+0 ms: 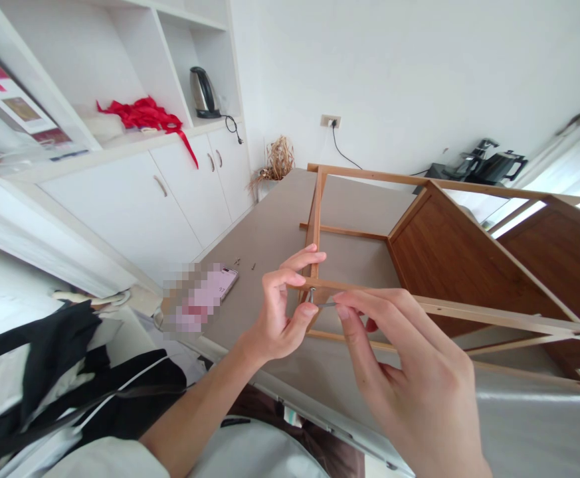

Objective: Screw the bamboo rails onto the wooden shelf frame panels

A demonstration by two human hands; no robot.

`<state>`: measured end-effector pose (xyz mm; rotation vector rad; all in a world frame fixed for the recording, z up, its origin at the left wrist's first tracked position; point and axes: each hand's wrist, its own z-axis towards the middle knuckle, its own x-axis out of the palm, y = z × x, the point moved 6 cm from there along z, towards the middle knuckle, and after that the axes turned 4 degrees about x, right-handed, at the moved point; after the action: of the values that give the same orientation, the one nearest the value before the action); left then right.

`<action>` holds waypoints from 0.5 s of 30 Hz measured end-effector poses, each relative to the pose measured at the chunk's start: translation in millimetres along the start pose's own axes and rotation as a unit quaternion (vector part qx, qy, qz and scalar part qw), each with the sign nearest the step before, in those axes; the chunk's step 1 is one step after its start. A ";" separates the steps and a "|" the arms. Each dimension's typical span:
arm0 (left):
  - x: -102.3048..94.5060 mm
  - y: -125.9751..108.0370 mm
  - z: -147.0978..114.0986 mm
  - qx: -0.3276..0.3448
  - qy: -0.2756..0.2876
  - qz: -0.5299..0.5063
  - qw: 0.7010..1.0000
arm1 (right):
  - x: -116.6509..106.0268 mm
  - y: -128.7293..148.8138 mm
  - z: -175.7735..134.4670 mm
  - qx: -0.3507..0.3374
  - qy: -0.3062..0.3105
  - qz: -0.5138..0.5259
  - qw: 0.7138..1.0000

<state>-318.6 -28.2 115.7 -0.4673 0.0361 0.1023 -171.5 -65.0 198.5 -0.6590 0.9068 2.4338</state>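
Observation:
The wooden frame (316, 219) of a piece of furniture lies on the table. My left hand (280, 315) curls around its near corner, fingers by the post and thumb below the rail. Close to the thumb tip, a small shiny metal piece, seemingly a screw (312, 294), stands at the underside of the rail. Between thumb and forefinger, my right hand (409, 358) pinches a thin metal rod that looks like a hex key (327, 305). The rod's far end reaches the left thumb and the metal piece; how they meet is partly hidden.
Several small screws (237, 261) and a phone (220, 282) lie on the grey table (270, 226), left of the frame. Brown wooden panels (434, 255) extend to the right. Kettles (501, 167) stand at the back right. White cabinets (120, 192) line the left; dark clothes (60, 358) lie below.

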 end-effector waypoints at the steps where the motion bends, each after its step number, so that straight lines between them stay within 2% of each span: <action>1: -0.2 -0.3 0.2 0.001 0.002 0.001 1.000 | 0.0 0.1 -0.5 0.003 -0.002 -0.002 1.000; 15: -0.3 -0.1 1.7 0.008 0.002 0.004 1.000 | 2.5 -3.5 -5.4 0.055 -0.024 0.003 0.998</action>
<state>-318.9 -27.6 117.3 -0.4515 0.0427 0.1079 -170.0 -65.8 191.8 -0.5579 1.0160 2.3749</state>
